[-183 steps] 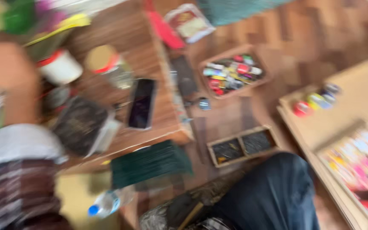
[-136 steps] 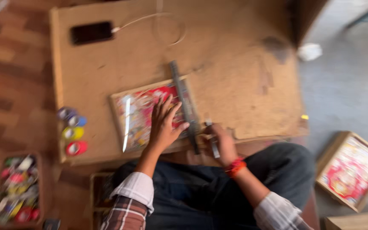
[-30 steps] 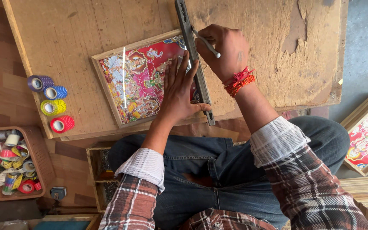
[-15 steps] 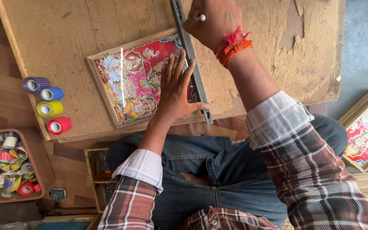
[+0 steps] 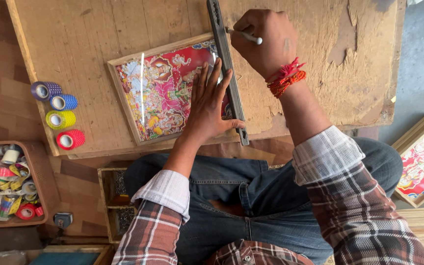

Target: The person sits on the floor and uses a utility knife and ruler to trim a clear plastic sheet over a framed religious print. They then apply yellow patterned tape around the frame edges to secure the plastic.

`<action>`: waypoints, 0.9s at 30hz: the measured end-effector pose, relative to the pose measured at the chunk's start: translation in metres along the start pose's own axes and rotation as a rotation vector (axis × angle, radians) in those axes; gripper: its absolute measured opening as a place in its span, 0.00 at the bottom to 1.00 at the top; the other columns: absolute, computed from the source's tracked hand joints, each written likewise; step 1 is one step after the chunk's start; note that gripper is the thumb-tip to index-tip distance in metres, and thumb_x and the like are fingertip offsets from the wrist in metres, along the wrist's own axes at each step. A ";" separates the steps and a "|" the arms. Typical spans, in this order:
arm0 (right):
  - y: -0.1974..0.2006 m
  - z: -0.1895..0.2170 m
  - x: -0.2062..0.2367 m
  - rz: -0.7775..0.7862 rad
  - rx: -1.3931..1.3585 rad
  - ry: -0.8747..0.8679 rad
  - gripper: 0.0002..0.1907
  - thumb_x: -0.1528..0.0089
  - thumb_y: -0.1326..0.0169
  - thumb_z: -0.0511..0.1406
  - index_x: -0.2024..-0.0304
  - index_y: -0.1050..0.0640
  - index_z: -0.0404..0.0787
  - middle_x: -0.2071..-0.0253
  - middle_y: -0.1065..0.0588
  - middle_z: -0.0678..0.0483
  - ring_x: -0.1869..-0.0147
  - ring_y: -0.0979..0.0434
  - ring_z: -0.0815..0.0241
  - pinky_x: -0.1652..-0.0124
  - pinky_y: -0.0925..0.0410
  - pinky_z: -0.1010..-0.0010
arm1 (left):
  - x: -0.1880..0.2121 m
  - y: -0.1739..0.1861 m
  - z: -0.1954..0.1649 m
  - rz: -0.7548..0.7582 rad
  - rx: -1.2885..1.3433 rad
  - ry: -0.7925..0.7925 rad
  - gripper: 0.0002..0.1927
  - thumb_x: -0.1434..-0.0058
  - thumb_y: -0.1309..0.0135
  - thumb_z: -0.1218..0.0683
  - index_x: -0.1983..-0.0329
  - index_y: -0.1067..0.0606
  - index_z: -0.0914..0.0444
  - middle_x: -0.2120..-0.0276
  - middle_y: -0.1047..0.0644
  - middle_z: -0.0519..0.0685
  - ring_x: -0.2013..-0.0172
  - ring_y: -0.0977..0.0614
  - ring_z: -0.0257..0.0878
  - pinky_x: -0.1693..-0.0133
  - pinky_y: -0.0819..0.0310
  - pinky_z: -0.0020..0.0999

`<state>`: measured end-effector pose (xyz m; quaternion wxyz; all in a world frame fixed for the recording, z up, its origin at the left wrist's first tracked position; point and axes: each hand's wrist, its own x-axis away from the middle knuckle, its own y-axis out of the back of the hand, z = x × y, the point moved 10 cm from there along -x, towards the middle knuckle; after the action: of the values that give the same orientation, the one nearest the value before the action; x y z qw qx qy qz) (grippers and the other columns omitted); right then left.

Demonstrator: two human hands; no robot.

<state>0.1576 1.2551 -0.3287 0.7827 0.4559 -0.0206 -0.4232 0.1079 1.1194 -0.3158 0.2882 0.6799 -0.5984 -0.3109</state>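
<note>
The framed picture (image 5: 165,91) is held flat on the worktop (image 5: 74,44) by the spread left hand (image 5: 208,110) beside the ruler (image 5: 226,68), while a slim cutter (image 5: 245,36), pinched in the right hand (image 5: 263,41), is set near the ruler's far end, so the cut seems barely begun.

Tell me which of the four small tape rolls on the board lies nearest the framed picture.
The red roll, lowest of the column; the purple roll, blue roll and yellow roll sit farther left.
</note>
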 end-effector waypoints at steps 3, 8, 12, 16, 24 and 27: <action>-0.004 -0.003 0.003 0.012 0.006 -0.047 0.05 0.39 0.35 0.38 0.65 0.15 0.44 0.70 0.18 0.54 0.68 0.17 0.54 0.67 0.26 0.66 | -0.001 -0.001 0.003 0.012 -0.001 0.018 0.73 0.66 0.27 0.30 0.21 0.52 0.55 0.22 0.57 0.56 0.23 0.59 0.60 0.26 0.64 0.61; -0.007 0.000 0.004 0.032 -0.010 -0.051 0.06 0.39 0.35 0.39 0.65 0.15 0.44 0.69 0.18 0.54 0.68 0.16 0.54 0.66 0.25 0.66 | 0.000 -0.002 0.004 0.008 -0.003 0.010 0.74 0.66 0.26 0.30 0.21 0.52 0.55 0.22 0.57 0.56 0.23 0.59 0.60 0.26 0.65 0.62; -0.008 0.006 0.000 0.035 0.046 -0.014 0.05 0.40 0.36 0.38 0.66 0.16 0.44 0.69 0.18 0.55 0.68 0.17 0.53 0.67 0.26 0.65 | -0.001 0.000 0.002 -0.019 0.012 -0.027 0.73 0.64 0.26 0.30 0.21 0.52 0.56 0.22 0.57 0.56 0.23 0.59 0.60 0.26 0.65 0.62; -0.009 0.006 -0.003 0.028 0.078 -0.017 0.04 0.42 0.36 0.37 0.69 0.16 0.45 0.72 0.18 0.56 0.70 0.18 0.52 0.68 0.27 0.64 | -0.002 -0.005 0.009 0.011 0.004 0.022 0.72 0.65 0.26 0.31 0.21 0.51 0.55 0.22 0.57 0.56 0.23 0.59 0.60 0.27 0.64 0.63; -0.023 -0.013 -0.004 0.088 0.120 -0.110 0.02 0.42 0.37 0.37 0.70 0.15 0.48 0.73 0.19 0.56 0.71 0.18 0.54 0.69 0.27 0.64 | -0.001 -0.013 0.012 0.014 0.006 0.009 0.73 0.65 0.25 0.31 0.21 0.52 0.56 0.22 0.57 0.57 0.24 0.60 0.61 0.28 0.65 0.64; -0.022 -0.007 -0.016 0.082 0.112 -0.026 0.05 0.45 0.32 0.39 0.71 0.15 0.47 0.74 0.20 0.55 0.70 0.19 0.53 0.70 0.28 0.62 | 0.001 -0.016 0.012 0.010 0.006 0.005 0.73 0.65 0.25 0.31 0.21 0.52 0.56 0.22 0.57 0.56 0.23 0.60 0.60 0.27 0.65 0.64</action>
<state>0.1363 1.2655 -0.3433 0.7723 0.4923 -0.0730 -0.3949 0.1090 1.1197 -0.3353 0.2891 0.6786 -0.6019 -0.3061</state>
